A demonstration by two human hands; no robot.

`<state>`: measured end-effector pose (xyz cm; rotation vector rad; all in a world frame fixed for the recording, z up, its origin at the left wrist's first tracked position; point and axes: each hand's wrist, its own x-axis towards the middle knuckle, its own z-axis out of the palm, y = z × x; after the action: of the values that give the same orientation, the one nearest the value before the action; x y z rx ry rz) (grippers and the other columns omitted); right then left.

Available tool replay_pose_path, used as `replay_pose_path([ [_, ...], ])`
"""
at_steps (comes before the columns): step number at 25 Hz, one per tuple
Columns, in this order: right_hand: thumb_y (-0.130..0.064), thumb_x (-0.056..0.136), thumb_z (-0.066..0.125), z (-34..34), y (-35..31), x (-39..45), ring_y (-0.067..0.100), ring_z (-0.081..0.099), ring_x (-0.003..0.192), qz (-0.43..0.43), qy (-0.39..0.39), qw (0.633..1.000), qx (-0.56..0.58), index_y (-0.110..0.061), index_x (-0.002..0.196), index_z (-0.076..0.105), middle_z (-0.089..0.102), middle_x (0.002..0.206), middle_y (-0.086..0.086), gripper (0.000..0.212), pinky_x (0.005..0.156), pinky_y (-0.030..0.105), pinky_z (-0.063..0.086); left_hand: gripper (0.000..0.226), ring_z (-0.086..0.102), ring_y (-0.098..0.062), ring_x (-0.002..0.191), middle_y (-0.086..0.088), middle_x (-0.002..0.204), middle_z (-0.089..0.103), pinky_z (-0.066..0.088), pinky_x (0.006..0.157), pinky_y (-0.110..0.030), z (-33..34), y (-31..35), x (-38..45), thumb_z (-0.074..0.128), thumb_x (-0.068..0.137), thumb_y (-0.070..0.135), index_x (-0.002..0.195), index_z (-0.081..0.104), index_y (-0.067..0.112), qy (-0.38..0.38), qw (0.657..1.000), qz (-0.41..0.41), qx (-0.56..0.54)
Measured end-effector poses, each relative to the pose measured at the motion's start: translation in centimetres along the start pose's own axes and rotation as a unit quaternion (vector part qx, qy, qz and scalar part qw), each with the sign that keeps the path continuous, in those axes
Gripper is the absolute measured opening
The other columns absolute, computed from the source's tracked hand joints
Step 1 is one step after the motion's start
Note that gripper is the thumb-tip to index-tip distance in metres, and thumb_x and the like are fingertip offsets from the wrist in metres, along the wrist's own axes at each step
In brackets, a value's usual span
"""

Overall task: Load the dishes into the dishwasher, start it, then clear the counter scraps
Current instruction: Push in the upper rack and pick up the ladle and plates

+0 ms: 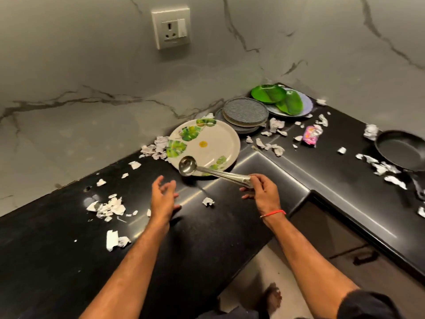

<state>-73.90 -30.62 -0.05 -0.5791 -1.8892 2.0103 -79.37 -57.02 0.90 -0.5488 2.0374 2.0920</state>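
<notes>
My right hand (262, 191) pinches the end of a steel ladle's (202, 169) handle; its bowl lies over the near rim of a white plate (213, 139) with green leaf prints. My left hand (163, 196) hovers just above the black counter (57, 249), fingers spread and holding nothing, a little left of the ladle. Behind the white plate stands a stack of grey plates (245, 112), and in the corner green plates (269, 94) rest on a pale blue plate (307, 107). Torn white paper scraps (108, 207) lie scattered over the counter.
A black frying pan (401, 149) sits on the right arm of the L-shaped counter, among more scraps. A pink wrapper (309, 133) lies near the corner. A wall socket (171, 27) is on the marble backsplash. Cabinet fronts with a dark handle (365, 256) run below the right counter.
</notes>
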Motion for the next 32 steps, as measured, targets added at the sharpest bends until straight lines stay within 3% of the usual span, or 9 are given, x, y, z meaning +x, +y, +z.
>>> replay_pose_path([
  [3, -0.01, 0.102, 0.05, -7.3, -0.3, -2.7, 0.022, 0.065, 0.049, -0.011, 0.095, 0.994, 0.044, -0.008, 0.095, 0.061, 0.066, 0.073, 0.01, 0.013, 0.041, 0.028, 0.052, 0.051, 0.056, -0.026, 0.119, 0.002, 0.143, 0.048, 0.055, 0.092, -0.059, 3.2, 1.0, -1.3, 0.06, 0.098, 0.046, 0.145, 0.04, 0.039, -0.047, 0.998, -0.002, 0.042],
  [6, -0.009, 0.102, 0.048, -13.0, -0.9, -5.9, 0.02, 0.061, 0.041, -0.021, 0.188, 0.979, 0.076, -0.008, 0.091, 0.062, 0.061, 0.063, 0.011, 0.018, 0.038, 0.027, 0.051, 0.032, 0.066, -0.023, 0.107, 0.003, 0.12, 0.068, 0.059, 0.087, -0.052, 8.3, -0.3, -5.3, 0.05, 0.101, 0.049, 0.12, 0.067, 0.03, -0.18, 0.974, 0.008, 0.138],
  [10, -0.01, 0.1, 0.053, -22.2, -1.1, -12.6, 0.017, 0.057, 0.037, -0.027, 0.343, 0.932, 0.115, -0.005, 0.095, 0.062, 0.056, 0.064, 0.014, 0.012, 0.036, 0.025, 0.048, 0.047, 0.069, -0.012, 0.055, 0.0, 0.079, 0.072, 0.046, 0.038, -0.022, 15.6, -4.1, -14.6, 0.038, 0.105, 0.05, 0.094, 0.073, 0.021, -0.324, 0.919, 0.034, 0.222],
  [14, -0.01, 0.097, 0.06, -31.7, 0.2, -22.0, 0.013, 0.059, 0.044, -0.026, 0.443, 0.875, 0.192, -0.005, 0.117, 0.058, 0.062, 0.073, 0.009, 0.021, 0.042, 0.025, 0.052, 0.036, 0.056, -0.009, 0.046, 0.001, 0.076, 0.059, 0.04, 0.036, -0.024, 20.8, -9.3, -23.3, 0.044, 0.104, 0.049, 0.092, 0.063, 0.021, -0.447, 0.841, 0.068, 0.297],
  [17, -0.008, 0.096, 0.06, -38.9, 2.7, -32.4, 0.012, 0.06, 0.047, 0.001, 0.495, 0.846, 0.197, -0.01, 0.11, 0.06, 0.065, 0.073, 0.005, 0.015, 0.044, 0.025, 0.053, 0.021, 0.058, -0.006, 0.043, 0.002, 0.084, 0.062, 0.04, 0.034, -0.024, 24.4, -14.4, -31.5, 0.049, 0.104, 0.042, 0.097, 0.06, 0.026, -0.504, 0.789, 0.095, 0.338],
  [21, -0.009, 0.097, 0.058, -47.4, 6.7, -47.7, 0.014, 0.058, 0.061, 0.086, 0.574, 0.798, 0.163, -0.006, 0.116, 0.066, 0.066, 0.086, 0.007, 0.02, 0.047, 0.02, 0.05, 0.021, 0.062, -0.004, 0.049, -0.003, 0.097, 0.066, 0.045, 0.042, -0.024, 28.1, -21.1, -43.2, 0.061, 0.099, 0.038, 0.115, 0.052, 0.028, -0.559, 0.725, 0.081, 0.395],
  [24, -0.007, 0.096, 0.06, -51.4, 8.9, -56.3, 0.018, 0.056, 0.064, 0.133, 0.609, 0.768, 0.149, -0.008, 0.116, 0.065, 0.064, 0.085, 0.007, 0.021, 0.047, 0.019, 0.049, 0.049, 0.066, -0.009, 0.074, -0.003, 0.112, 0.064, 0.052, 0.055, -0.023, 29.2, -25.4, -50.3, 0.076, 0.089, 0.021, 0.127, 0.045, 0.029, -0.639, 0.633, 0.088, 0.428],
  [28, -0.004, 0.093, 0.063, -55.6, 11.7, -63.0, 0.019, 0.055, 0.065, 0.162, 0.662, 0.714, 0.159, -0.011, 0.118, 0.062, 0.059, 0.084, 0.007, 0.026, 0.05, 0.024, 0.051, 0.087, 0.054, -0.015, 0.121, 0.0, 0.134, 0.056, 0.044, 0.103, -0.029, 30.3, -29.9, -56.8, 0.086, 0.078, 0.013, 0.15, 0.037, 0.015, -0.697, 0.511, 0.164, 0.476],
  [32, -0.003, 0.093, 0.063, -59.2, 14.9, -65.1, 0.018, 0.055, 0.06, 0.203, 0.698, 0.663, 0.179, -0.009, 0.121, 0.058, 0.061, 0.087, 0.007, 0.03, 0.052, 0.029, 0.052, 0.097, 0.047, -0.021, 0.131, -0.005, 0.143, 0.05, 0.038, 0.11, -0.035, 33.8, -34.4, -59.4, 0.089, 0.075, 0.017, 0.152, 0.031, 0.011, -0.731, 0.394, 0.205, 0.519],
])
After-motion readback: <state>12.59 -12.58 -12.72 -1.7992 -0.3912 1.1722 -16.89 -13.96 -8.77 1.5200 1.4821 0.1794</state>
